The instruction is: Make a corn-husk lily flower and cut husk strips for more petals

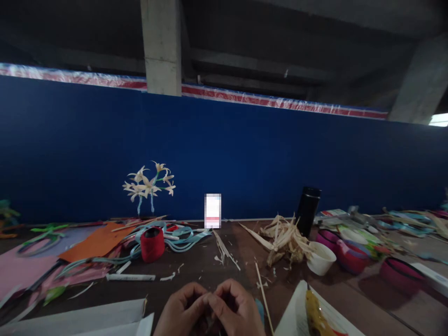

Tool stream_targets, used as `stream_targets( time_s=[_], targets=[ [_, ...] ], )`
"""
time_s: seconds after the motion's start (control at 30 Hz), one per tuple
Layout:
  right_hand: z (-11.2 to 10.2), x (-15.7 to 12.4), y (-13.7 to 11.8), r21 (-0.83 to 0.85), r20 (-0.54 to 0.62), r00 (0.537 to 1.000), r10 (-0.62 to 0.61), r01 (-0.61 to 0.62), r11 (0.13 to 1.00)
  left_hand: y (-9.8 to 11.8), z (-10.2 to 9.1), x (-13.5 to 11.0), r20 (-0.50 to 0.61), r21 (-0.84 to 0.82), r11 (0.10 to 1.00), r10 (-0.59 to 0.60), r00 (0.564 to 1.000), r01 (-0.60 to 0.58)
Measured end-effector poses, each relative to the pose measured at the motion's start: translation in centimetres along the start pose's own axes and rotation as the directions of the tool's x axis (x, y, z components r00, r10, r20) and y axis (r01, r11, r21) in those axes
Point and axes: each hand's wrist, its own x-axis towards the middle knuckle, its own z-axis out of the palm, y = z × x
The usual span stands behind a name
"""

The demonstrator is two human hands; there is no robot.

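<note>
At the bottom middle, my left hand (182, 308) and my right hand (238, 308) meet, thumbs and fingertips pressed together. Whatever they pinch is hidden behind the fingers and too dark to name. Just right of my right hand lies a thin pale stick (263, 294), with a bit of blue material (259, 309) beside the wrist. Beyond the hands are strips of dried corn husk (226, 249) and small scraps. A larger heap of dried husks (282, 240) sits farther right. To the left lies a white marker (131, 277).
Left are a red thread spool (152, 245), blue cords (189, 238), orange paper (98, 242) and husk flowers (149, 184). Right stand a black bottle (308, 210), a white cup (321, 259) and magenta bowls (401, 275). A white box (80, 322) and a booklet (294, 312) lie near. A blue partition (227, 154) rises behind.
</note>
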Motion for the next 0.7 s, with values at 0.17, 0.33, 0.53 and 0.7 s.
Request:
stream_targets(
  time_s=[0.17, 0.33, 0.53, 0.7],
  targets=[
    [0.0, 0.0, 0.0, 0.016, -0.001, 0.999, 0.045, -0.045, 0.999, -0.1, 0.0, 0.1, -0.02, -0.043, 0.999, -0.01, 1.0, 0.009],
    [0.0, -0.2, 0.4, 0.043, 0.08, 0.996, -0.026, 0.023, 0.999, -1.3, 0.2, 0.5, 0.079, -0.256, 0.96, -0.097, 0.992, 0.114],
    [0.3, -0.7, 0.3, 0.038, 0.099, 0.978, -0.182, 0.179, 0.983, -1.9, 0.9, 0.4, 0.212, -0.54, 0.823, -0.069, 0.975, 0.176],
    [1.0, -1.1, -0.3, 0.273, 0.253, 0.953, -0.169, 0.097, 0.957, -1.0, 0.9, -0.5, 0.167, -0.64, 0.734, -0.156, 0.974, 0.227]
  ],
)
